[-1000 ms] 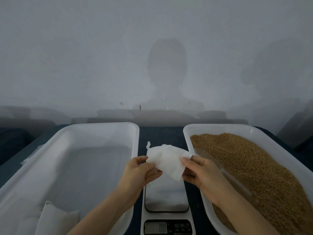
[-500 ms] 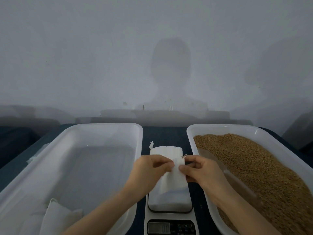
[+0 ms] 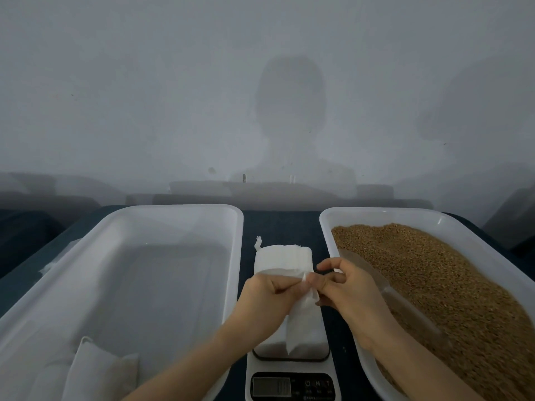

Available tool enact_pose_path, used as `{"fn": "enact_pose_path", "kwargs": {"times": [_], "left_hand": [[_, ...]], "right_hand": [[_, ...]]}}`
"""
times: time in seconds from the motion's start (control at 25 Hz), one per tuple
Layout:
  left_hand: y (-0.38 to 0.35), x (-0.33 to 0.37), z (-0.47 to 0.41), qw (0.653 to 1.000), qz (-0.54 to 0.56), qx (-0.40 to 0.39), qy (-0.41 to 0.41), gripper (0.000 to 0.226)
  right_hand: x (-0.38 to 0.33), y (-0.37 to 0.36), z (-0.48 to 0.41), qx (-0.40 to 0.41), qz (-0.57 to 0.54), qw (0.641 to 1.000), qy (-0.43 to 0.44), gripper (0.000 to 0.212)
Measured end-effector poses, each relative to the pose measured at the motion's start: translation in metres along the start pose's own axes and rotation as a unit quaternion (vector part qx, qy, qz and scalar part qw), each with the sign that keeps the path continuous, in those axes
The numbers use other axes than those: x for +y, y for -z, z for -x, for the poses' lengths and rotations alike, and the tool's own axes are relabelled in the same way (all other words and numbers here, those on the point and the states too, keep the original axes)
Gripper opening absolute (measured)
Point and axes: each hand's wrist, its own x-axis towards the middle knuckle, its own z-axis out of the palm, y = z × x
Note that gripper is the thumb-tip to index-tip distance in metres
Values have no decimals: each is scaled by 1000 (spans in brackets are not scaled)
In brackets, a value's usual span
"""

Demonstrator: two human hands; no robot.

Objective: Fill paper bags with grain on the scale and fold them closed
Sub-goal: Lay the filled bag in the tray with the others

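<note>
A white paper bag (image 3: 285, 257) lies lengthwise over the scale (image 3: 291, 380) between two tubs, its far end sticking out past the platform. My left hand (image 3: 267, 301) grips the bag's left side near its middle. My right hand (image 3: 347, 290) pinches the bag's edge beside it, fingertips almost meeting the left hand's. Brown grain (image 3: 451, 287) fills the right white tub (image 3: 327, 227), with a clear scoop (image 3: 385, 290) half buried in it beside my right hand. The scale's display shows at the bottom, unreadable.
A white tub (image 3: 234, 256) on the left holds filled white bags (image 3: 98, 369) in its near corner. Loose white paper lies left of that tub (image 3: 58, 259). Everything stands on a dark blue table (image 3: 280, 224) against a grey wall.
The bag has gone from held up in the air, down onto the scale. Both hands came together over its middle and now pinch its edge.
</note>
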Motion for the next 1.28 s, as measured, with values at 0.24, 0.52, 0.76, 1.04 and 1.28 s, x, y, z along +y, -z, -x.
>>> {"fn": "enact_pose_path", "kwargs": {"times": [0.24, 0.52, 0.76, 1.04, 1.28], "left_hand": [[4, -8, 2, 993, 0, 114, 14, 19], [1, -14, 1, 906, -297, 155, -259, 24], [2, -16, 0, 837, -488, 66, -239, 98], [-2, -17, -1, 754, -553, 164, -314, 84], [-8, -14, 3, 792, -526, 158, -268, 69]], "right_hand": [[1, -3, 8, 26, 252, 930, 265, 11], [1, -2, 8, -34, 242, 948, 204, 22], [-3, 5, 5, -60, 205, 968, 130, 17], [-3, 3, 9, -134, 215, 964, 82, 14], [-7, 1, 10, -111, 209, 970, 59, 9]]}}
